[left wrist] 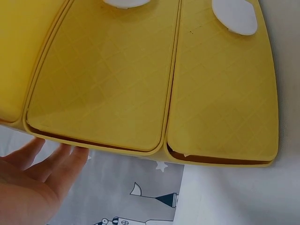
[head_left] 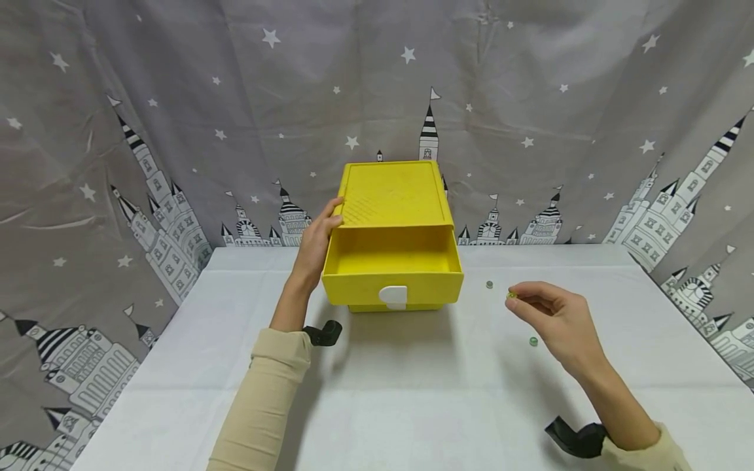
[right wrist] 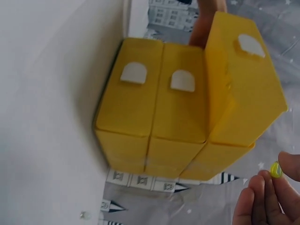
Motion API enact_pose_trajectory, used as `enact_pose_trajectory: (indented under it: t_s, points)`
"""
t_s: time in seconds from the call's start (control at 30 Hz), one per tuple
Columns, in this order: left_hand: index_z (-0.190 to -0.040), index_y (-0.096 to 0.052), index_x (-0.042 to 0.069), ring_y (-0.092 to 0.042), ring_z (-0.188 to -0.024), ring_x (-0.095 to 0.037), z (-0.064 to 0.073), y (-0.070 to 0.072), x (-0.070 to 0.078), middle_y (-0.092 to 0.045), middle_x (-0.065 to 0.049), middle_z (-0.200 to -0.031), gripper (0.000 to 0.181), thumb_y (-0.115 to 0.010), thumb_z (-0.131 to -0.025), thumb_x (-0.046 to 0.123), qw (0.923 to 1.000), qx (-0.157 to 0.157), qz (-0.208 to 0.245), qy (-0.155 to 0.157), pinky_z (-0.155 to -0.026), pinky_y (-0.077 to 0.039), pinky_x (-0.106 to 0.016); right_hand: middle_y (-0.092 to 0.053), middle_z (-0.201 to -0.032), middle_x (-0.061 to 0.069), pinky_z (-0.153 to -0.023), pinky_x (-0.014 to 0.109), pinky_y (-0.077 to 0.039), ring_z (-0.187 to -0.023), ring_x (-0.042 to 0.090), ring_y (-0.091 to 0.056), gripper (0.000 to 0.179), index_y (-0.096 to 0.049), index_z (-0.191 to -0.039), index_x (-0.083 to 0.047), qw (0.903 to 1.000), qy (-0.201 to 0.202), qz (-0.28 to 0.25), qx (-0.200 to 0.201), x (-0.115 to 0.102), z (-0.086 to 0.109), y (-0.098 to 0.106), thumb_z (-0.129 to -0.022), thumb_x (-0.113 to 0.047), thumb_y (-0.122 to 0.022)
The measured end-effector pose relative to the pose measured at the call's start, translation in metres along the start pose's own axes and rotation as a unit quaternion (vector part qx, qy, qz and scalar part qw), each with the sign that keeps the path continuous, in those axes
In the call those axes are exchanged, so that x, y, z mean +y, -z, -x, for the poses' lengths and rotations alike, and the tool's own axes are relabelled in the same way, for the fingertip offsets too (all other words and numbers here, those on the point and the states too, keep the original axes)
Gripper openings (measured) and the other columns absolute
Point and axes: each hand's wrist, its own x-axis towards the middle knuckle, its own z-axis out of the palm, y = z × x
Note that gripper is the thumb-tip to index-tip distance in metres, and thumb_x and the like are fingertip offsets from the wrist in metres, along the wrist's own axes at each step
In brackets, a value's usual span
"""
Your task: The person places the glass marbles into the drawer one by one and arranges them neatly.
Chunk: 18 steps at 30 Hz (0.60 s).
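Note:
A yellow cabinet of three stacked drawers [head_left: 394,193] stands on the white table, its top drawer [head_left: 356,289] pulled out towards me. My left hand [head_left: 312,252] rests against the cabinet's left side near the top edge; in the left wrist view its fingers [left wrist: 65,171] reach along that side. Right of the cabinet, my right hand [head_left: 556,320] pinches a small yellow-green marble [right wrist: 276,169] between thumb and fingertips, above the table. Two greenish marbles lie on the cloth near this hand: a farther marble [head_left: 489,284] and a nearer marble [head_left: 533,341].
White tabs serve as drawer pulls, such as the top pull [head_left: 393,296]. A white cloth [head_left: 389,405] covers the table. Behind and at both sides hangs a grey curtain [head_left: 265,124] printed with castles and stars.

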Motion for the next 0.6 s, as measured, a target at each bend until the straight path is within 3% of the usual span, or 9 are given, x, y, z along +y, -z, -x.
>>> enact_pose_trajectory:
  t_s: [0.47,0.6]
  points:
    - [-0.152,-0.042,0.025,-0.034,-0.139,-0.017,0.002,0.001,0.001,-0.034,0.000,-0.157,0.052,-0.041,-0.100,0.032,0.9999,-0.003,0.006,0.008,-0.113,-0.026,-0.039,-0.070,-0.092,0.000,-0.075,0.019,-0.053,-0.082,0.011,-0.066,0.015,-0.071,-0.103,0.004,0.9978,0.044,-0.047,0.017,-0.027,-0.006,-0.013,-0.088,0.000,-0.071]
    - [-0.152,-0.042,0.025,-0.032,-0.140,-0.015,0.001,0.000,0.001,-0.033,0.001,-0.157,0.052,-0.042,-0.101,0.032,0.9997,-0.007,0.020,0.012,-0.114,-0.026,-0.039,-0.069,-0.092,0.002,-0.080,0.020,-0.052,-0.082,0.011,-0.065,0.013,-0.072,-0.100,0.004,0.9957,0.070,-0.054,0.029,-0.033,-0.012,-0.021,-0.087,0.004,-0.070]
